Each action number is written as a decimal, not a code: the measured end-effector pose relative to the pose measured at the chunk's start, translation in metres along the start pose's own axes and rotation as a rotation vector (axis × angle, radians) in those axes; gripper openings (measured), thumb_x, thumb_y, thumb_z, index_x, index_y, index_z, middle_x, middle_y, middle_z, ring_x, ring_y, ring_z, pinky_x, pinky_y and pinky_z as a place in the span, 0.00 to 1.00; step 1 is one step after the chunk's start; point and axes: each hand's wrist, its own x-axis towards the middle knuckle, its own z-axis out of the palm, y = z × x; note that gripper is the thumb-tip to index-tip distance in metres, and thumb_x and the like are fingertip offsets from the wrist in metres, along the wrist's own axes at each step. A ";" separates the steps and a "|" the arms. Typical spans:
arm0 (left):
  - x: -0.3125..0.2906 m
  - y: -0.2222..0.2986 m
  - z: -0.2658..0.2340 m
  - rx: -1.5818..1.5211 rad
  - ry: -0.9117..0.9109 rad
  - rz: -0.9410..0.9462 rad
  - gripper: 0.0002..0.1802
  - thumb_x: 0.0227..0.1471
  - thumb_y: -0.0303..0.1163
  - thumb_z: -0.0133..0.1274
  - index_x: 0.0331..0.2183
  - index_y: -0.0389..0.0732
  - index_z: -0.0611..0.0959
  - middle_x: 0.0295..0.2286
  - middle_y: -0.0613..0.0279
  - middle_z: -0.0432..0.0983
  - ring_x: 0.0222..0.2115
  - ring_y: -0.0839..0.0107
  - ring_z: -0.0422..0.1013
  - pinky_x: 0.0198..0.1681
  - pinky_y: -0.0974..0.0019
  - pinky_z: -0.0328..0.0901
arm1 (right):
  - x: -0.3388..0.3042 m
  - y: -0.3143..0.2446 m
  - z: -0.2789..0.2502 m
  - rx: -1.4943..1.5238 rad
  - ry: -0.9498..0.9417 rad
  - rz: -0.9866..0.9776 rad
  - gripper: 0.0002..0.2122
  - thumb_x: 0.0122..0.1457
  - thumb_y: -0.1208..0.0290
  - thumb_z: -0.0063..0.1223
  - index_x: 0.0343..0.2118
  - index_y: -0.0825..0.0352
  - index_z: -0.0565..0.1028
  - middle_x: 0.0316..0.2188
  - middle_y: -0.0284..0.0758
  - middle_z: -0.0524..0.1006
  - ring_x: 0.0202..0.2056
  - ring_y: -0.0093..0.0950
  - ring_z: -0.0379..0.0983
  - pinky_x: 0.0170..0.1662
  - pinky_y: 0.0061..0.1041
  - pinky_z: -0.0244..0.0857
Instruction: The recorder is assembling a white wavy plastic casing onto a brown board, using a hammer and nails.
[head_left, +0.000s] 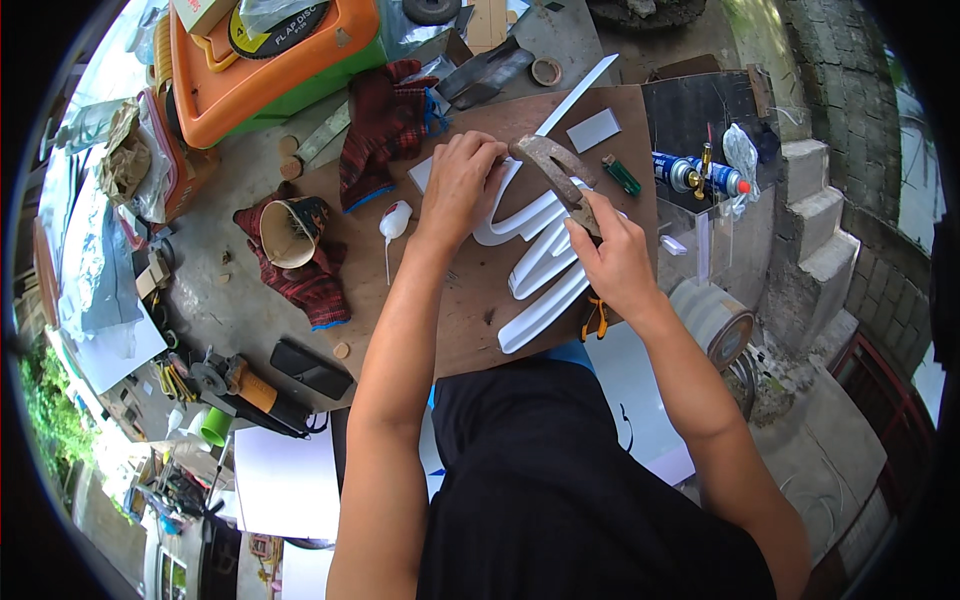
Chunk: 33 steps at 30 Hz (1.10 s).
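My right hand (613, 252) is wrapped round a claw hammer (545, 158) with a worn, rusty head, gripping it close to the head. The hammer head is beside the fingertips of my left hand (462, 185), which are closed on the upper end of a white curved plastic piece (497, 232); the exact pinch is partly hidden. Below the hammer, more white curved strips (545, 312) lie fanned out on the brown board (440, 310). Left of my left forearm lies a small white bottle (396, 218) with a long thin nozzle.
Dark red checked gloves (385, 125) and a cup (290, 235) are at the left. A green lighter (621, 174), orange-handled pliers (595, 318) and blue gas canisters (680, 172) are at the right. An angle grinder (250, 388) and phone (310, 368) lie lower left; an orange-lidded box (290, 75) stands behind.
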 end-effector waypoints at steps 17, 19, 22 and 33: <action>-0.002 -0.006 0.007 -0.022 0.055 -0.007 0.11 0.44 0.26 0.65 0.35 0.41 0.85 0.33 0.65 0.78 0.38 0.62 0.73 0.40 0.59 0.62 | 0.005 -0.004 0.004 -0.011 -0.017 -0.016 0.16 0.60 0.73 0.57 0.49 0.74 0.72 0.31 0.52 0.79 0.31 0.50 0.78 0.35 0.40 0.71; -0.002 -0.005 0.006 -0.028 0.059 -0.018 0.11 0.44 0.26 0.65 0.34 0.41 0.85 0.34 0.66 0.78 0.38 0.62 0.73 0.40 0.59 0.62 | 0.004 -0.002 0.005 -0.021 -0.021 -0.005 0.16 0.60 0.73 0.57 0.49 0.74 0.72 0.31 0.51 0.79 0.31 0.49 0.78 0.34 0.40 0.71; -0.001 -0.005 0.006 -0.041 0.050 -0.024 0.11 0.44 0.26 0.65 0.34 0.41 0.84 0.34 0.66 0.78 0.38 0.62 0.73 0.40 0.59 0.62 | 0.004 0.004 0.007 -0.043 -0.048 -0.017 0.16 0.60 0.73 0.58 0.49 0.74 0.72 0.31 0.51 0.79 0.31 0.50 0.78 0.34 0.40 0.71; -0.002 -0.005 0.007 -0.031 0.076 -0.005 0.12 0.43 0.26 0.66 0.33 0.41 0.84 0.34 0.65 0.78 0.38 0.61 0.73 0.40 0.58 0.62 | 0.000 0.001 0.004 -0.020 -0.021 -0.018 0.16 0.61 0.72 0.57 0.49 0.74 0.71 0.34 0.52 0.79 0.34 0.51 0.78 0.36 0.40 0.71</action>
